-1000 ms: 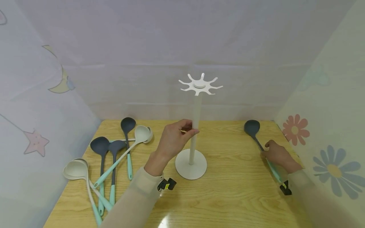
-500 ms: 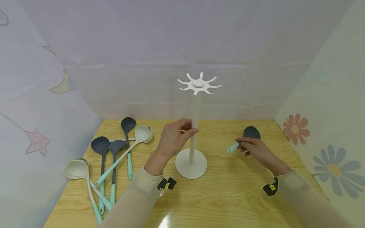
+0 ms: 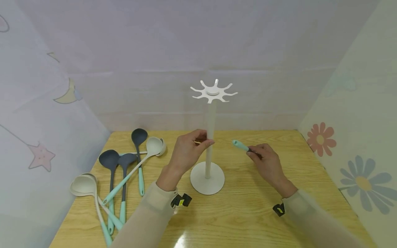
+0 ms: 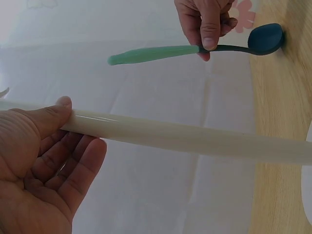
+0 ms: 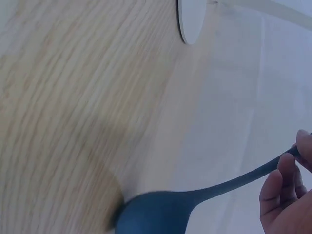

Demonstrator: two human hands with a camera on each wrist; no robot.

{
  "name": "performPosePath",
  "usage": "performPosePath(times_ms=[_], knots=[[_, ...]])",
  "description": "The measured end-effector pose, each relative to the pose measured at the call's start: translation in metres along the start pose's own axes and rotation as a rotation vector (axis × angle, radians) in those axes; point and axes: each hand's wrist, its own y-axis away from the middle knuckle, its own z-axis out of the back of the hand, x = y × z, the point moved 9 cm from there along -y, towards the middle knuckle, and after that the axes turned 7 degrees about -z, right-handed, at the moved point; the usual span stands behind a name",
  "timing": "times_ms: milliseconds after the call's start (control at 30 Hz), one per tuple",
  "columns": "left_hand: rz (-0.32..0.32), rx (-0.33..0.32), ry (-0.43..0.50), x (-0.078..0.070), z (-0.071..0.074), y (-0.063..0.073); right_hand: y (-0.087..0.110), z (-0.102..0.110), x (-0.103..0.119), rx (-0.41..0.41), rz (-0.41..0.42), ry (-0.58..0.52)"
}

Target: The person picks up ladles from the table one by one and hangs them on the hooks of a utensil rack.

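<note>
A white stand (image 3: 211, 120) rises from a round base (image 3: 201, 186), with a ring of hooks (image 3: 212, 91) at its top. My left hand (image 3: 186, 151) holds its pole between thumb and fingers, partway up. To the right of the stand, my right hand (image 3: 268, 165) pinches a dark ladle where its neck meets the mint-green handle (image 3: 239, 145). That handle tilts up toward the stand. The bowl (image 5: 153, 214) hangs low by the tabletop in the right wrist view; in the head view the hand hides it.
On the table's left lie several ladles and other utensils with mint handles, including a dark ladle (image 3: 108, 158), a white ladle (image 3: 154, 146) and a cream ladle (image 3: 83, 186). Fabric walls (image 3: 161, 93) enclose the wooden table (image 3: 235, 220) at the back and sides.
My right hand has picked up the dark ladle from the table's right side, turned it handle-up and brought it left toward the stand. My left hand stays on the pole.
</note>
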Motion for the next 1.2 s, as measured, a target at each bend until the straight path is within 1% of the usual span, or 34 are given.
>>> performPosePath(times_ms=[100, 233, 367, 500, 600, 700, 767, 967, 1100, 1200], knots=[[0.004, -0.003, 0.004, 0.000, 0.000, 0.000, 0.001, 0.004, 0.010, -0.061, 0.065, -0.021], [0.007, -0.006, 0.012, 0.000, 0.000, 0.000, 0.002, 0.007, 0.023, -0.103, 0.110, -0.080], [0.014, -0.005, 0.019, 0.001, 0.000, 0.001, 0.002, 0.013, 0.040, -0.151, 0.108, -0.127], [0.018, -0.003, 0.022, 0.001, -0.001, 0.001, 0.004, 0.022, 0.064, -0.205, 0.097, -0.172], [0.020, -0.007, 0.018, 0.001, 0.000, 0.001, 0.006, 0.030, 0.083, -0.228, 0.083, -0.205], [0.017, -0.013, 0.016, 0.001, 0.001, 0.001, 0.009, 0.036, 0.104, -0.240, 0.095, -0.222], [0.010, -0.016, 0.014, 0.000, 0.001, 0.002, 0.012, 0.041, 0.119, -0.253, 0.129, -0.231], [0.007, -0.018, 0.004, 0.001, 0.000, 0.002, 0.019, 0.049, 0.161, -0.270, 0.291, -0.322], [0.005, -0.013, 0.003, 0.002, 0.000, 0.002, 0.021, 0.049, 0.181, -0.237, 0.363, -0.360], [0.003, -0.009, 0.004, 0.002, 0.000, 0.002, 0.021, 0.047, 0.192, -0.211, 0.394, -0.387]])
